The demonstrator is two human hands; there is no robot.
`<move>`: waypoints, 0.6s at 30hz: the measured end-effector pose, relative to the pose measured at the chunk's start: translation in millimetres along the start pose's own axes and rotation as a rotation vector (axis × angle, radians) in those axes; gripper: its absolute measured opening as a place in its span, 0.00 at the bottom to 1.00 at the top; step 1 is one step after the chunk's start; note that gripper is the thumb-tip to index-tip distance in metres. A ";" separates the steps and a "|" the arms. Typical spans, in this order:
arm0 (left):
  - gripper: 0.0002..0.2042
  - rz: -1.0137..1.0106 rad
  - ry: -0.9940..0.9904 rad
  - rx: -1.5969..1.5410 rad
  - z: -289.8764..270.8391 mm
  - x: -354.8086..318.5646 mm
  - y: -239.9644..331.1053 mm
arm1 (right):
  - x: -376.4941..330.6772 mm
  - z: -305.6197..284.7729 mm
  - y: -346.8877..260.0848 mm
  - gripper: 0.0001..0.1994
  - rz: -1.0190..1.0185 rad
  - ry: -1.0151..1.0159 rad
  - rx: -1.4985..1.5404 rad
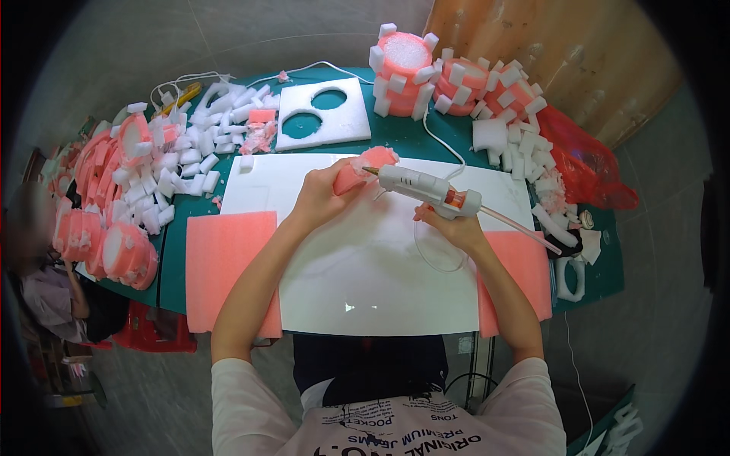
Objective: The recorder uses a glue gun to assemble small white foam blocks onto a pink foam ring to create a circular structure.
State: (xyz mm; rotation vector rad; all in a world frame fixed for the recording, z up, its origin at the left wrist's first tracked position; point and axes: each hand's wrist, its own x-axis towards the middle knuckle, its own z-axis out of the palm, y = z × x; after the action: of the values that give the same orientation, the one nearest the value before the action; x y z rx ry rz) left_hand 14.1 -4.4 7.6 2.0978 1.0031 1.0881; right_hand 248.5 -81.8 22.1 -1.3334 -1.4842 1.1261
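My left hand (321, 191) is closed round a pink foam piece (352, 173), held above the far part of a glossy white board (365, 273). In my right hand (450, 228) is a white hot glue gun (414, 185), its nozzle pointing left and touching or very near the foam. A glue stick (525, 228) sticks out from the back of the gun toward the right. A thin cord loops below the gun. The fingertips of my left hand are partly hidden behind the foam.
Pink foam sheets (232, 266) lie at the board's sides. White foam blocks (198, 156) are heaped on the left, beside pink foam rings (129, 254). A white foam sheet with two round holes (357, 114) lies behind. Pink foam cylinders with white blocks (407, 76) stand far right, near a red plastic bag (582, 159). Another person (57, 300) sits at left.
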 end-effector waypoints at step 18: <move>0.18 -0.030 -0.009 -0.028 0.0 -0.6 4.4 | 4.1 1.1 -4.3 0.08 0.061 0.026 0.043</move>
State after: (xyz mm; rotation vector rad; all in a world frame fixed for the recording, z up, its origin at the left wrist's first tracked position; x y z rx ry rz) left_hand 15.5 -7.4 10.6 2.0570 1.0065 1.0715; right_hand 245.9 -78.0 26.1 -1.3666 -1.4014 1.1683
